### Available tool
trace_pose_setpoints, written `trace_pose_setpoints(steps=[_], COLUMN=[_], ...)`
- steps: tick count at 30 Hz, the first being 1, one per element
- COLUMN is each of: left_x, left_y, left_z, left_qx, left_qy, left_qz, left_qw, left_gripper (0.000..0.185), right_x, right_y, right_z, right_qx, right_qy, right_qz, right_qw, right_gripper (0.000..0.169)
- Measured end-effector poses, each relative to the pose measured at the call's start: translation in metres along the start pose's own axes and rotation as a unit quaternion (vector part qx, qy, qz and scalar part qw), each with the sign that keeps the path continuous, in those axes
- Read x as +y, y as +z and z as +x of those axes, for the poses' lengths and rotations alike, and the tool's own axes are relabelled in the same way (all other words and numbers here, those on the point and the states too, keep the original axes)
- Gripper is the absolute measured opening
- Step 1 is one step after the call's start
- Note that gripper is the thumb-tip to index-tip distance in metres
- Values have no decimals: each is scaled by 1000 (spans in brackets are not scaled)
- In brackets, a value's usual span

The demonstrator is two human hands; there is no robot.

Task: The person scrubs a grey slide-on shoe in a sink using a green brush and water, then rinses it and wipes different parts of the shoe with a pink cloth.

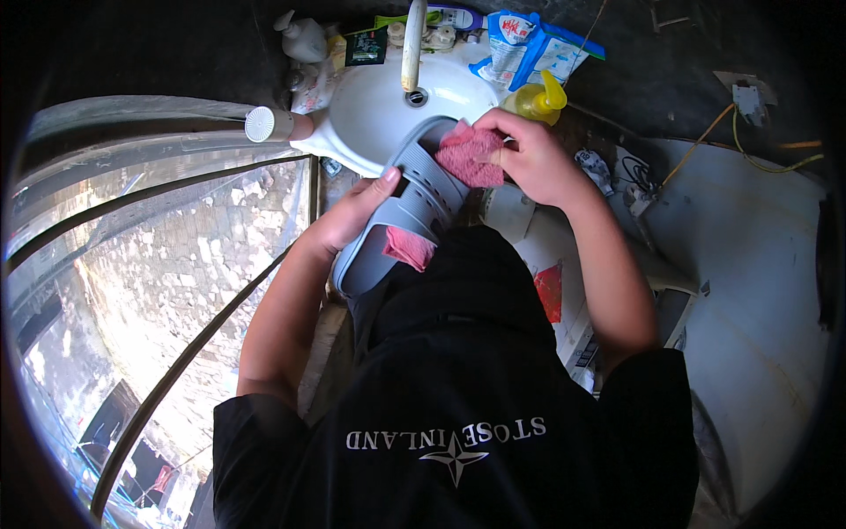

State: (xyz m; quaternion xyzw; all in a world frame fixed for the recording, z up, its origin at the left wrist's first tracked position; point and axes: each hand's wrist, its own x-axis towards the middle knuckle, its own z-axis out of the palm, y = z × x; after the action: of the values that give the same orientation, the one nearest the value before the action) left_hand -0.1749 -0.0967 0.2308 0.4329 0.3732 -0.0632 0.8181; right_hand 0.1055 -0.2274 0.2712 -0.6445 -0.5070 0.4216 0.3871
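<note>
A grey slide sandal (413, 192) is tilted over the near rim of the white washbasin (370, 99). My left hand (360, 205) grips its side, with the thumb on the ribbed strap. In my right hand (532, 155) one end of a pink cloth (470, 155) is pinched at the sandal's upper opening. Pink cloth also shows from the strap's lower opening, so it seems to run under the strap; the part between is hidden. Behind the basin a pale faucet spout (413, 53) hangs over the drain (416, 98).
A yellow pump bottle (538, 99) stands right of the basin beside a blue-and-white pouch (529, 49). A white pump bottle (302, 38) and a dark sachet (365, 46) sit at back left. A pale cylindrical container (269, 124) stands at the left rim, near a window (178, 264).
</note>
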Motion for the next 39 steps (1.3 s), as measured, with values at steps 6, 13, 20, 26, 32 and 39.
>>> trace_pose_setpoints(steps=[6,13,20,26,32,39], left_x=[-8,-28,-41,-38,-39,-42], left_y=[3,18,41,49,56,30], left_z=[14,48,71,55,68,78], left_qx=[-51,24,106,81,105,152], left_qy=[43,130,179,189,188,185], left_qz=[-301,-421,-443,-449,-484,-450], left_qw=[951,898,872,870,848,860], left_gripper=[79,86,84,84,87,92], right_x=[-11,-10,-1,-7,-17,-15], right_y=[64,110,104,71,74,58], right_z=[14,-20,-2,-30,-41,-30], right_qx=[249,70,-2,-44,-55,-75], right_qy=[-111,48,87,28,0,41], right_qz=[-123,-325,-426,-335,-325,-262], right_qw=[954,942,900,941,944,961], right_gripper=[40,65,20,20,20,69])
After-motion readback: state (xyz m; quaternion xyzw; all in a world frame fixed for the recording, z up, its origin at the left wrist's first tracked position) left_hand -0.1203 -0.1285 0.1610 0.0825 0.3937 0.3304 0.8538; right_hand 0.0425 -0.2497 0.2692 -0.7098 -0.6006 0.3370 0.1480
